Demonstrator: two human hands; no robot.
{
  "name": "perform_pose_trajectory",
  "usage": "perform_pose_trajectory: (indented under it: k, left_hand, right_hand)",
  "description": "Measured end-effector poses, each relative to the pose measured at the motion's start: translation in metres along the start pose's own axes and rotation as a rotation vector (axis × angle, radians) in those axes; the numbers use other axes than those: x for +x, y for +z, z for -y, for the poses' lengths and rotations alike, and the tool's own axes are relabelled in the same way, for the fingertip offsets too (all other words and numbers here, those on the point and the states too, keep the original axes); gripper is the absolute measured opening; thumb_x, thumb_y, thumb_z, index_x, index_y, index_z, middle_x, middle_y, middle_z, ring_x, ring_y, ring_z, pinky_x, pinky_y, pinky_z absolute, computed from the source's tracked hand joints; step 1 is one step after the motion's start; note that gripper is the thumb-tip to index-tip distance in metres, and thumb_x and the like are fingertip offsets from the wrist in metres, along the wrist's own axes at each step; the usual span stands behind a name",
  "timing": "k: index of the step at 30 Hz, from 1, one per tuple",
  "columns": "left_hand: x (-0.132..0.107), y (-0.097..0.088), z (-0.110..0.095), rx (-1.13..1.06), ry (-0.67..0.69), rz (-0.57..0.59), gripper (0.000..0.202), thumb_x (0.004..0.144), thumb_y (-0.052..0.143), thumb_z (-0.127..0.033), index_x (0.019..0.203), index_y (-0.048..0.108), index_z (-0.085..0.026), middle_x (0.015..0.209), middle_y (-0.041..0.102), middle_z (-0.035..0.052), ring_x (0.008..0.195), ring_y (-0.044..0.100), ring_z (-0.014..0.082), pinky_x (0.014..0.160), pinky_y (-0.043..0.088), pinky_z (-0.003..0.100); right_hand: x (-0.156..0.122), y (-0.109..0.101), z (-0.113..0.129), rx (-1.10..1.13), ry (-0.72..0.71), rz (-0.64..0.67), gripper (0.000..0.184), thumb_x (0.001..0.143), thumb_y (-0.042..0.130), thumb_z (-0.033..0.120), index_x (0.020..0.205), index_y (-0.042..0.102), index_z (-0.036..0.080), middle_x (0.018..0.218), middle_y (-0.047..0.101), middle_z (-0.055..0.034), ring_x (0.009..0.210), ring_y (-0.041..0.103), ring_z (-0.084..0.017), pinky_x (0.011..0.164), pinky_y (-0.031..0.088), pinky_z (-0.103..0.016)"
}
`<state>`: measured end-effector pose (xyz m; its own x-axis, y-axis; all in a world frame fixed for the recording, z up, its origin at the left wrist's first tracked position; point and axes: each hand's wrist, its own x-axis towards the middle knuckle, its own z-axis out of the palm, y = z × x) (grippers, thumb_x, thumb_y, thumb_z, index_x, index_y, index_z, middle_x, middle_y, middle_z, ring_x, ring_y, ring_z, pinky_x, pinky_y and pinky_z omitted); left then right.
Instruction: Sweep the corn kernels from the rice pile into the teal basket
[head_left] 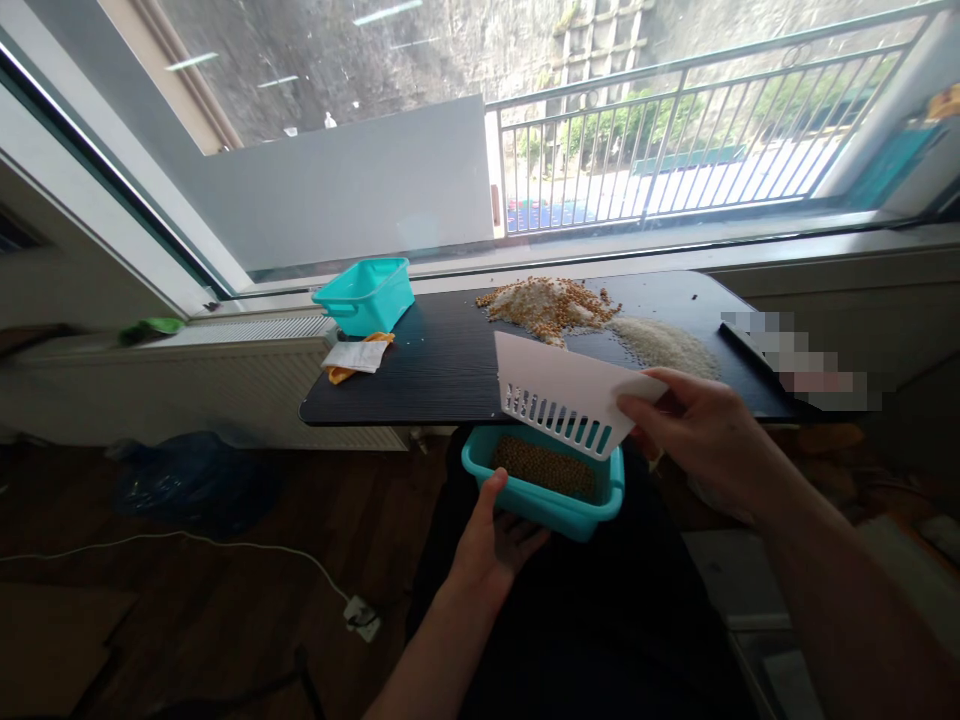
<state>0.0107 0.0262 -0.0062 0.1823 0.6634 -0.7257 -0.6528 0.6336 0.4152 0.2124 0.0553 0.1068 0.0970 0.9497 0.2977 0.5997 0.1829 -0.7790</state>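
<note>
My right hand grips a white slotted plastic scoop by its right end, with the thumb on top. The slotted edge tilts down over a teal plastic bin, overlapping its far rim in this view. My left hand holds that bin from the near left, thumb at the rim and fingers underneath. Small brown beans or kernels cover the bin's bottom. Beyond the scoop, a mixed pile of brown kernels and white grains lies on the dark table, beside a pile of white rice-like grains.
On the black table stand a second teal bin and, near it, a folded white-and-yellow cloth or packet. A blurred-out flat device lies at the right. A power strip with a cord is on the floor.
</note>
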Motion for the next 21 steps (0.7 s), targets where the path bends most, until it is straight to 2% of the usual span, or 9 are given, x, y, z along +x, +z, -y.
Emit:
perform_pose_trajectory:
  k: [6, 10, 17, 21]
  left_hand:
    - [-0.001, 0.000, 0.001, -0.019, -0.025, 0.004, 0.055, 0.084, 0.061, -0.047, 0.126, 0.052, -0.014, 0.124, 0.060, 0.0176, 0.107, 0.063, 0.0318, 0.084, 0.056, 0.042]
    - [-0.004, 0.003, 0.001, -0.010, -0.015, -0.001, 0.054, 0.084, 0.061, -0.047, 0.127, 0.052, -0.015, 0.123, 0.060, 0.0172, 0.107, 0.063, 0.0319, 0.084, 0.056, 0.042]
    - [-0.004, 0.005, 0.003, 0.008, -0.026, -0.009, 0.054, 0.084, 0.061, -0.047, 0.127, 0.053, -0.015, 0.123, 0.061, 0.0173, 0.105, 0.063, 0.0314, 0.084, 0.056, 0.042]
    - [-0.005, 0.010, 0.005, 0.042, -0.014, 0.022, 0.055, 0.084, 0.061, -0.047, 0.128, 0.052, -0.014, 0.122, 0.061, 0.0176, 0.104, 0.064, 0.0311, 0.084, 0.056, 0.041]
  right_hand:
    - [0.006, -0.013, -0.012, -0.153, 0.118, -0.108, 0.018, 0.074, 0.061, 0.031, 0.084, 0.068, 0.017, 0.068, 0.070, -0.0049, 0.059, 0.063, -0.018, 0.055, 0.048, -0.028]
    - [0.007, -0.024, -0.020, -0.253, 0.123, -0.193, 0.025, 0.073, 0.061, 0.034, 0.088, 0.070, 0.016, 0.070, 0.070, -0.0058, 0.062, 0.063, -0.020, 0.058, 0.047, -0.030]
    - [0.007, -0.047, -0.018, -0.339, 0.151, -0.239, 0.020, 0.073, 0.062, 0.030, 0.085, 0.071, 0.017, 0.065, 0.068, -0.0045, 0.061, 0.060, -0.018, 0.060, 0.044, -0.029]
    - [0.015, -0.049, -0.023, -0.319, 0.111, -0.290, 0.021, 0.071, 0.062, 0.033, 0.084, 0.070, 0.019, 0.065, 0.068, -0.0024, 0.059, 0.060, -0.018, 0.056, 0.043, -0.028]
